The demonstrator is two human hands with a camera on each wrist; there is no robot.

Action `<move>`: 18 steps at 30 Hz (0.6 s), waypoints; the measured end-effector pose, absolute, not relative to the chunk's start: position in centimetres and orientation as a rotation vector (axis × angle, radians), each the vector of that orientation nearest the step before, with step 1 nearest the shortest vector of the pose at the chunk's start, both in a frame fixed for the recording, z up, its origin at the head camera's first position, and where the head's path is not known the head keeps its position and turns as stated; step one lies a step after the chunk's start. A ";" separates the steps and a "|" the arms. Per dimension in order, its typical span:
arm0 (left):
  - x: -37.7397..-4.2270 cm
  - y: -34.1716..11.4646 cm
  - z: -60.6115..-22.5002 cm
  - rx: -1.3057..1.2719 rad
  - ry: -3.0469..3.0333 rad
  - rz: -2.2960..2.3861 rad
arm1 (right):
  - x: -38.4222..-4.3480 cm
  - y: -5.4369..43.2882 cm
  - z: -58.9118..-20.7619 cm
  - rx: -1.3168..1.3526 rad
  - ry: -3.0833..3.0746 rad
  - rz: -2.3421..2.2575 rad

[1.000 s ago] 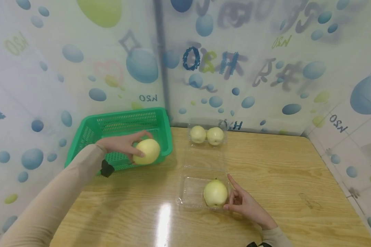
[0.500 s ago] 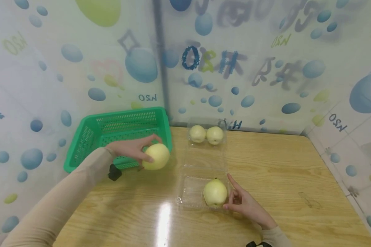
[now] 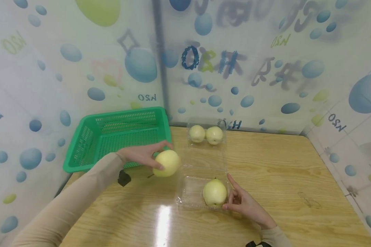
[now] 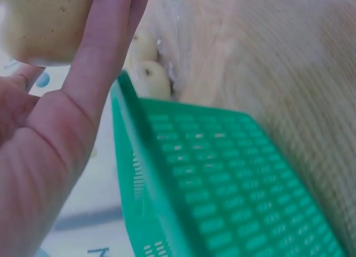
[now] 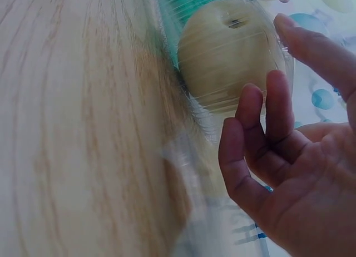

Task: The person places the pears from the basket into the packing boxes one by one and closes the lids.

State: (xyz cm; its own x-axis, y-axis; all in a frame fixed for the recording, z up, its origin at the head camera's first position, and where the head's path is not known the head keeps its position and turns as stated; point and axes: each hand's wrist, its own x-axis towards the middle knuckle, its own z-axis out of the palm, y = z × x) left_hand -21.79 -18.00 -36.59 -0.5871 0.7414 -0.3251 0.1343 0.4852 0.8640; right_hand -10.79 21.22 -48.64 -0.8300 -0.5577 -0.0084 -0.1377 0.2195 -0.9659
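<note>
In the head view my left hand (image 3: 145,154) grips a round, pale yellow pear (image 3: 168,163), its stem pointing down-left. It is in the air between the green basket and the clear plastic clamshell box (image 3: 191,192). The left wrist view shows part of this pear (image 4: 44,29) against the fingers. Another pear (image 3: 214,192) sits in the right half of the box's near tray. My right hand (image 3: 247,207) rests at that tray's right side, index finger extended and thumb by the front corner. In the right wrist view its other fingers are loosely bent beside the wall.
A green perforated basket (image 3: 117,140) stands at the back left. Two pears, a left one (image 3: 197,133) and a right one (image 3: 214,135), lie in the box's far part by the wall. The wooden table (image 3: 272,171) meets patterned walls at the back and right.
My left hand has carried the pear rightward and slightly toward me, from over the basket's front right corner to beside the box. The right hand stays in place.
</note>
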 end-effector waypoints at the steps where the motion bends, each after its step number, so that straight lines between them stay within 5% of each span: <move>1: -21.8 -17.8 -36.8 0.735 2.030 1.090 | -10.8 21.2 -48.7 -0.639 2.147 -1.641; 18: -20.6 -14.8 -39.5 0.825 2.071 1.175 | -10.8 21.2 -49.0 -0.612 2.118 -1.663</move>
State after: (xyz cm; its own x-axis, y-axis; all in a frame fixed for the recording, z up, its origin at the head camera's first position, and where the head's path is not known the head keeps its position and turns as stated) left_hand -20.57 -14.83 -39.47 -0.6184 0.7595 -0.2019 0.2162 0.4114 0.8854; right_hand -10.82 21.23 -48.96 -0.8339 -0.5513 -0.0268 -0.1046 0.2056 -0.9730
